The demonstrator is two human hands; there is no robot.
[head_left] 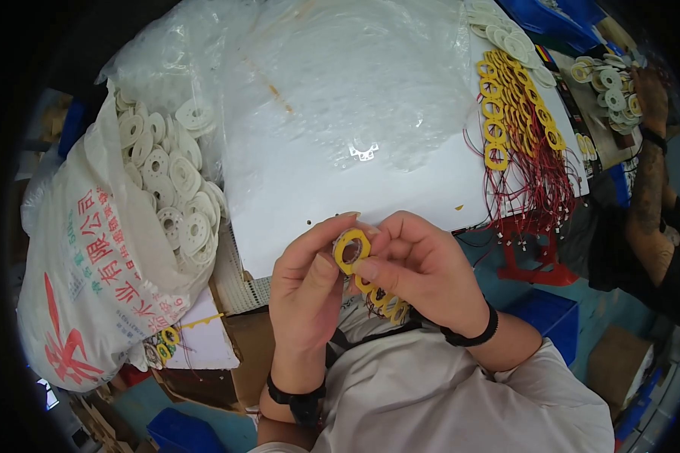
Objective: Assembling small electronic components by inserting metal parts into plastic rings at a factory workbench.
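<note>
Close to my body, just off the near edge of the white work surface [279, 226], I hold a yellow ring-shaped part [339, 249] upright between both hands. My left hand [304, 291] has it by the left side, the thumb and fingers closed round its edge. My right hand [440, 272] pinches its lower right side with the thumb in front; the other fingers are curled and partly hidden. Something clear or pale shows along the ring's upper right edge. Below it more yellow rings [390, 306] hang down, apparently joined, with dark red wires among them.
Left, a white printed sack [91, 279] holds several white discs [183, 175]. Clear plastic film [302, 68] covers the back; a small silvery cutout [363, 152] lies nearer. Rows of yellow rings [494, 109] with red wires [521, 196] lie right. A co-worker's arm [648, 170] reaches toward white discs.
</note>
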